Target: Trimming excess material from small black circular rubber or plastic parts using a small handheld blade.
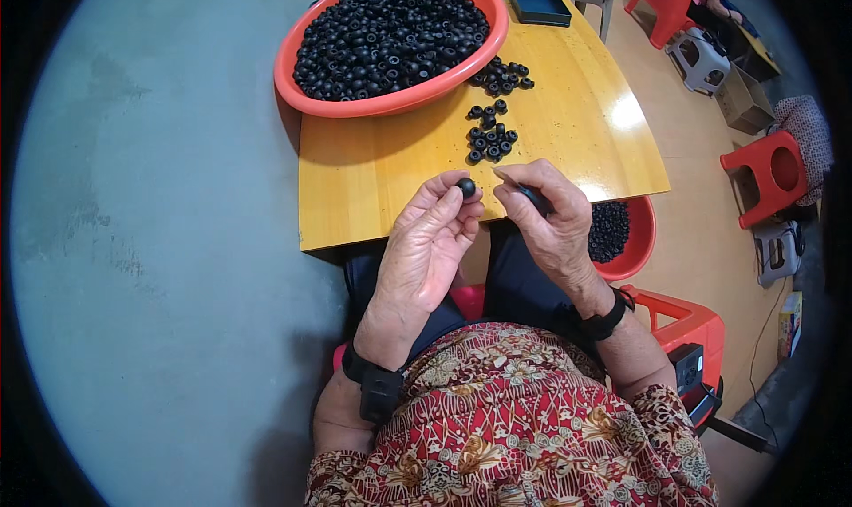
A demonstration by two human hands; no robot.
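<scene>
Between its thumb and fingertips, my left hand [429,232] pinches a small round black part [466,187], like a rubber knob. Close by on the right, my right hand [552,214] is closed around a small black-handled tool [535,200]. A thin tip pokes out of that hand toward the black part, and the gap between them is narrow. Both hands are above the near edge of the yellow table [373,187]. Just beyond them lies a loose group of similar black parts [491,141], some showing a hole.
A big red basin [390,106] heaped with black parts stands at the table's far left. Behind the loose parts is a dark tray [540,3]. Below the table's right edge sits another red basin [641,241] of black parts. Red stools [770,177] stand at right.
</scene>
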